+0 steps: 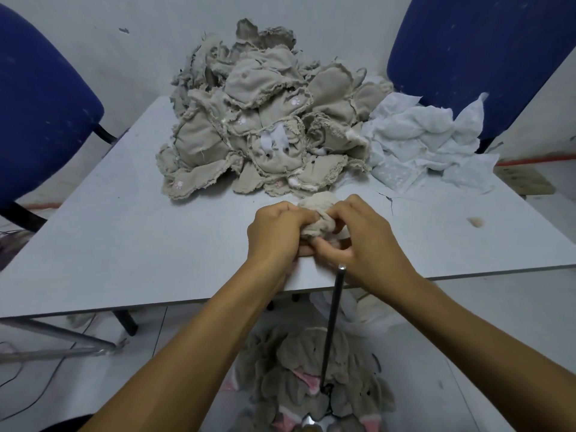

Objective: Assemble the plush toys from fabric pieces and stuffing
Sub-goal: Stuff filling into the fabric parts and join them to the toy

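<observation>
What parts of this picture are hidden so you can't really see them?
Head view, the only one:
- The beige fabric piece: mostly covered by the left hand and right hand, so its shape is unclear.
- The dark rod: its lower end is lost among the grey plush toys below the table.
- Those toys: cut off by the bottom edge.
- The beige pile: its lower pieces are buried.

Two bare forearms entering from the bottom edge, no sleeves in view; left hand and right hand ungloved; no rings, watch or bracelet showing on wrists or fingers; nails short where visible; nothing else of the body seen.
</observation>
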{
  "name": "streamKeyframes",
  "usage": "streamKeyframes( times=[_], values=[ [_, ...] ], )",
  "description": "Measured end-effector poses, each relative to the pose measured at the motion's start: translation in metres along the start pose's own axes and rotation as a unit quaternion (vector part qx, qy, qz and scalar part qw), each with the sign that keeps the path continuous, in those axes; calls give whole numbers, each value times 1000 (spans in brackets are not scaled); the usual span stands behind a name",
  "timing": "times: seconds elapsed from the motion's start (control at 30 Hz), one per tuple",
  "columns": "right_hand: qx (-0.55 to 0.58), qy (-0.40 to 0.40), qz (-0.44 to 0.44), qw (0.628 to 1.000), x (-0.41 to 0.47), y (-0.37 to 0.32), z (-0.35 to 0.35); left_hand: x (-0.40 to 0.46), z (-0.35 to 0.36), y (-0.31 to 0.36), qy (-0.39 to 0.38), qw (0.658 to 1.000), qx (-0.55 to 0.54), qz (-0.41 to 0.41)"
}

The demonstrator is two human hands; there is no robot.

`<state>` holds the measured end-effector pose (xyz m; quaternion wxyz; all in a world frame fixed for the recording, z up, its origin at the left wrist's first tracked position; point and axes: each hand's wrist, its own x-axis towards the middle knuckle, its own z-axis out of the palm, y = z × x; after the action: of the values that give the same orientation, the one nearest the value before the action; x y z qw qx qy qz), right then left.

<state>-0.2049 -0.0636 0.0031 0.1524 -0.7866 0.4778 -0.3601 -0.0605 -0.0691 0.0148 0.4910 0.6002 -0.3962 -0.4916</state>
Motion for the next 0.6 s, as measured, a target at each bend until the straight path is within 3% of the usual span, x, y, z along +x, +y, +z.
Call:
streamKeyframes(
  times=[0.17, 0.4, 0.6],
  values=[
    [1, 41, 33, 999, 2, 6, -2, -4, -19, 7, -163, 985, -46, -15],
    [56, 73, 103, 990, 3, 7, 3, -3, -13, 3, -129, 991, 0, 24],
    [135, -57, 91, 985, 4, 15, -13, 0, -14, 1, -98, 995, 4, 7]
  ],
)
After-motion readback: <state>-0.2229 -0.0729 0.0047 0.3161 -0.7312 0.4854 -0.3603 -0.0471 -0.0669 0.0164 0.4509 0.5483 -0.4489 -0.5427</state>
